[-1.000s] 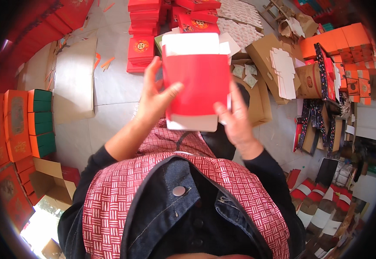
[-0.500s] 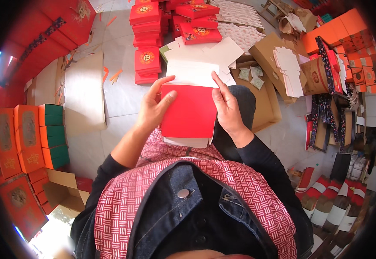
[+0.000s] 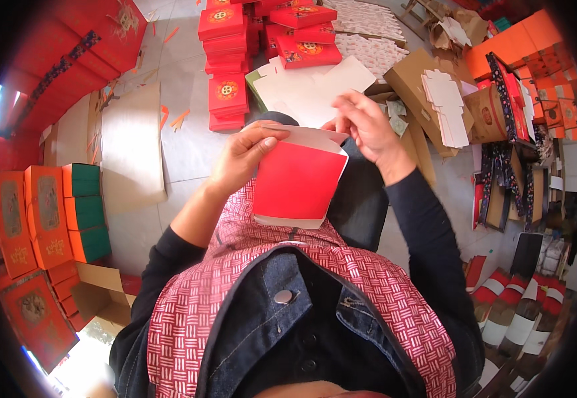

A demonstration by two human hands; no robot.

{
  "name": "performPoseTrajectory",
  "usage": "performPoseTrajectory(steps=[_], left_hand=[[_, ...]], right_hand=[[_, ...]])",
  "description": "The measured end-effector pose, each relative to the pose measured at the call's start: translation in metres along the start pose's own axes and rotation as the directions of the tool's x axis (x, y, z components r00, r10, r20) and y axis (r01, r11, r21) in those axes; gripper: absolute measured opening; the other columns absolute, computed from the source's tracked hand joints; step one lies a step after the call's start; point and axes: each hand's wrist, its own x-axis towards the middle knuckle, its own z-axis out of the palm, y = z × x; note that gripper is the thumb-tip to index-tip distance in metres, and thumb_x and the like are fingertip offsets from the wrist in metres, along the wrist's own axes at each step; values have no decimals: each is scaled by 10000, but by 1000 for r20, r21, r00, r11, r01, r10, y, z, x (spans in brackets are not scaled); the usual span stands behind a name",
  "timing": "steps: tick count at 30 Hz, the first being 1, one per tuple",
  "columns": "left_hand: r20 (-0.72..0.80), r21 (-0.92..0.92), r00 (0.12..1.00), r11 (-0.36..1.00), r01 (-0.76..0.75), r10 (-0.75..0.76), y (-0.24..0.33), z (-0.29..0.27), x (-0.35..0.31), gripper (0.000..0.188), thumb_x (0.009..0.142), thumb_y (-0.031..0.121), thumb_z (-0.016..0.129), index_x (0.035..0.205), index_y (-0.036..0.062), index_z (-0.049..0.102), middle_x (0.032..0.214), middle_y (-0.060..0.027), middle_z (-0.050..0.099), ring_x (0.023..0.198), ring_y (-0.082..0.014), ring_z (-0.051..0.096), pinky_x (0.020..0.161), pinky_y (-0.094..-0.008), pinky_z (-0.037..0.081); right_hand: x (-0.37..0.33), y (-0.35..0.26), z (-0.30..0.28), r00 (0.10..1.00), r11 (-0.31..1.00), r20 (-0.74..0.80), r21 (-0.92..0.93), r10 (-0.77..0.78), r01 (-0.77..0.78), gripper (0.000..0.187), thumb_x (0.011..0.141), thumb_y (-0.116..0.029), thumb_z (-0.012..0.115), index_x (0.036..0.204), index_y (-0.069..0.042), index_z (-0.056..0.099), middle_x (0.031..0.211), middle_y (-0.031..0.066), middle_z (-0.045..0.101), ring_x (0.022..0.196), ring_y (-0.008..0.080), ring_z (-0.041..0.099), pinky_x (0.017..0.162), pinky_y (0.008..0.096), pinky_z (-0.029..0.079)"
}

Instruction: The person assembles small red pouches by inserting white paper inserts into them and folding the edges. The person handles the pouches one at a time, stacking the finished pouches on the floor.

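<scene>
A red folding carton (image 3: 300,182) with white edges and a white inner side rests above my lap, its white top flap (image 3: 305,134) partly raised. My left hand (image 3: 245,149) is closed on the upper left edge, thumb over the front and fingers behind. By the upper right corner, my right hand (image 3: 370,129) has its fingers bent and apart. Its lower fingertips are close to the flap's end; whether they touch it I cannot tell. Beyond the carton lie white flat card blanks (image 3: 305,89).
Stacks of red boxes (image 3: 228,94) stand ahead. A brown cardboard sheet (image 3: 132,142) lies on the floor at left, near orange and green boxes (image 3: 86,205). An open brown carton (image 3: 416,149) sits beyond my right knee. Bottles with red tops (image 3: 517,305) are at lower right.
My right hand has left the carton's right side and risen to its upper right corner. My left hand has shifted up to the top edge. The carton has tilted, and its white flap has folded toward me.
</scene>
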Motion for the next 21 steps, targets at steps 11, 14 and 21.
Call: performPoseTrajectory(steps=[11,14,21], left_hand=[[-50,-243,991,961,-131,122,6,12,-20,391,900,2,574,1206,50,336,1322,-160,393,1226,-223,455,1022,-369,406],[-57,-263,992,956,-127,116,10,13,-22,397,903,19,579,1225,34,348,1326,-155,399,1240,-247,452,1040,-375,391],[-8,-277,991,952,-127,130,8,14,-23,432,901,-13,567,1272,3,346,1301,-159,425,1248,-226,440,1039,-355,394]], right_hand=[[5,-16,43,959,818,220,-575,179,-21,290,808,-66,684,1094,-20,666,954,59,687,890,108,620,776,277,506],[-2,-17,45,972,780,195,-625,131,20,285,820,-36,664,1104,-24,676,936,56,692,892,99,623,773,282,518],[-12,-2,51,927,550,283,-747,-245,374,213,782,-26,685,993,-28,712,971,129,703,870,193,682,784,278,527]])
